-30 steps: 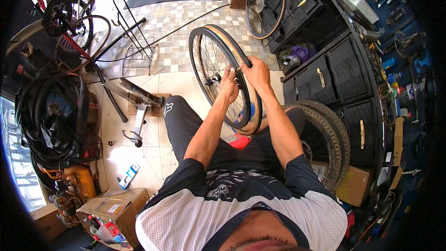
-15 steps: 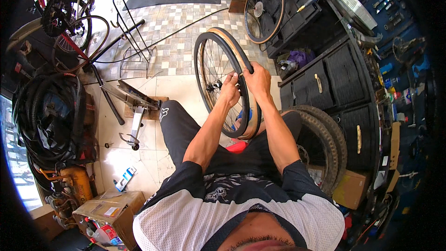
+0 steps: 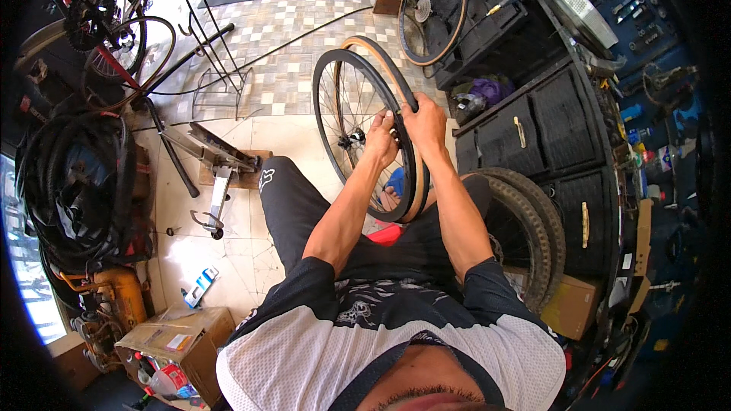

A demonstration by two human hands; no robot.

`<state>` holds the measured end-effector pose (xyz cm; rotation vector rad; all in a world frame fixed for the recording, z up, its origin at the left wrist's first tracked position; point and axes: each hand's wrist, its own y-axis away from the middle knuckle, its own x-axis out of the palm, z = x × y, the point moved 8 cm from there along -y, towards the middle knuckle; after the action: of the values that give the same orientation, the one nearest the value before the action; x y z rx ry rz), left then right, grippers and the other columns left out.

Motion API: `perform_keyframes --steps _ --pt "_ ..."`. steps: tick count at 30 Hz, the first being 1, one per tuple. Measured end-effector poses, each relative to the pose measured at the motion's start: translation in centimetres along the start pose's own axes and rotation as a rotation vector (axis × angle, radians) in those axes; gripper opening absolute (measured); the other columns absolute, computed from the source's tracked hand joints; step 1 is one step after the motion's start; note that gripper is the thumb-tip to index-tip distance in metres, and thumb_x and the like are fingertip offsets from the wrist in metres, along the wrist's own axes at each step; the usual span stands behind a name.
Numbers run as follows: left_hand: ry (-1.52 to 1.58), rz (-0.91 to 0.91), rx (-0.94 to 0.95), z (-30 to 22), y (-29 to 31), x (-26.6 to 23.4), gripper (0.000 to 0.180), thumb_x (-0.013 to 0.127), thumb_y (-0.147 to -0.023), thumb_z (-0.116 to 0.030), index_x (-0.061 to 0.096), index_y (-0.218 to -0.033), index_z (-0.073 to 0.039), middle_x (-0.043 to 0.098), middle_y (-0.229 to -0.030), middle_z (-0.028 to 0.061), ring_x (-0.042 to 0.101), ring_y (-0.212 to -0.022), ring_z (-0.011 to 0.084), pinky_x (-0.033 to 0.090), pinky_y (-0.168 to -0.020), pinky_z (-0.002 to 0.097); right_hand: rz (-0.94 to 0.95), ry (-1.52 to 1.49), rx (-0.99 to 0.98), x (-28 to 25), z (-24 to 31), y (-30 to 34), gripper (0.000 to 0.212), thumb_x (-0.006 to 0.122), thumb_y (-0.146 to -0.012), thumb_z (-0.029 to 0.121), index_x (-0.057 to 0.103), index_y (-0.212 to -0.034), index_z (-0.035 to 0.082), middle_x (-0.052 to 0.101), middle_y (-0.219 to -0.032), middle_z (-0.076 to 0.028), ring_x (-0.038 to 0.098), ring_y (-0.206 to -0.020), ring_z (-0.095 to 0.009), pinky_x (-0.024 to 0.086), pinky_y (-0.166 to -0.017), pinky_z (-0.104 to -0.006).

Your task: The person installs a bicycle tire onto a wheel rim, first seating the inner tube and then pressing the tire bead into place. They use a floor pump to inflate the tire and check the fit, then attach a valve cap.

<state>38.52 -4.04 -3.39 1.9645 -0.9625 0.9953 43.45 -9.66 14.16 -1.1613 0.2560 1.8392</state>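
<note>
Gripping the upper right arc of a spoked bicycle wheel (image 3: pixel 358 133) that stands upright on the tiled floor (image 3: pixel 282 84) between the knees, a seated person works a tan-walled tyre (image 3: pixel 415 190) against its black rim. Left hand (image 3: pixel 381 139) is closed over rim and tyre edge from the spoke side; right hand (image 3: pixel 425 123) is clenched on the tyre just beside it, thumbs close together. Done well, by this view, the step calls for both thumbs pressing at one spot on the bead, the wheel braced against the legs so it cannot roll, and the grip walked round in short stages (no fingers caught among the spokes). Counted outward: one wheel in hand; one more tan-walled wheel (image 3: pixel 432 11) leaning on the dark cabinet (image 3: pixel 563 137) beyond; two knobbly tyres (image 3: pixel 525 236) stacked by the right elbow; one work stand (image 3: pixel 217 160) on the floor to the left; one cardboard box (image 3: pixel 179 339) at lower left; another person's foot visible at the top edge
</note>
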Motion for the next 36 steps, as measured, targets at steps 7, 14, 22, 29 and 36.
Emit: perform_keyframes --steps 7,14,22,29,36 --pt "0.001 0.000 0.001 -0.3 0.0 -0.2 0.022 0.051 -0.113 -0.031 0.057 -0.129 -0.017 0.063 -0.116 0.0040 0.060 -0.100 0.0224 0.053 -0.087 0.0434 0.080 0.008 0.083 1.6 -0.4 -0.2 0.035 0.074 -0.089 0.028 0.073 -0.111 0.000 0.075 -0.098 -0.026 0.073 -0.094 -0.046 0.056 -0.085 -0.0523" --pt "-0.026 0.014 -0.014 -1.0 0.6 0.0 0.028 0.048 -0.114 -0.029 0.056 -0.137 -0.014 0.063 -0.121 0.0021 0.057 -0.107 0.0224 0.050 -0.091 0.0525 0.308 0.285 0.066 -0.2 1.4 -1.5 0.041 0.074 -0.087 0.037 0.076 -0.102 -0.001 0.076 -0.098 -0.026 0.073 -0.095 -0.045 0.057 -0.085 -0.0535" --pt "0.022 0.010 -0.047 -0.3 0.1 -0.1 0.024 0.052 -0.113 -0.026 0.060 -0.131 -0.013 0.064 -0.116 0.0018 0.057 -0.103 0.0224 0.051 -0.091 0.0534 0.281 0.288 -0.036 0.4 1.0 -1.3 0.038 0.072 -0.087 0.034 0.073 -0.094 -0.003 0.073 -0.090 -0.026 0.072 -0.090 -0.046 0.055 -0.083 -0.0556" --pt "0.018 -0.010 -0.059 -0.3 0.0 -0.4 0.025 0.053 -0.113 -0.027 0.062 -0.131 -0.014 0.063 -0.117 0.0013 0.056 -0.102 0.0221 0.053 -0.090 0.0509 0.279 0.244 -0.036 0.7 0.6 -1.8 0.033 0.070 -0.089 0.031 0.072 -0.094 -0.001 0.073 -0.090 -0.026 0.071 -0.090 -0.047 0.054 -0.083 -0.0559" --pt "0.017 0.012 -0.080 -0.3 -0.3 -0.2 0.023 0.051 -0.113 -0.026 0.064 -0.128 -0.015 0.065 -0.116 0.0023 0.057 -0.103 0.0226 0.053 -0.091 0.0525 0.337 0.241 0.000 1.8 -0.5 -2.6 0.032 0.072 -0.088 0.031 0.073 -0.092 0.000 0.073 -0.089 -0.027 0.071 -0.090 -0.047 0.055 -0.084 -0.0553"
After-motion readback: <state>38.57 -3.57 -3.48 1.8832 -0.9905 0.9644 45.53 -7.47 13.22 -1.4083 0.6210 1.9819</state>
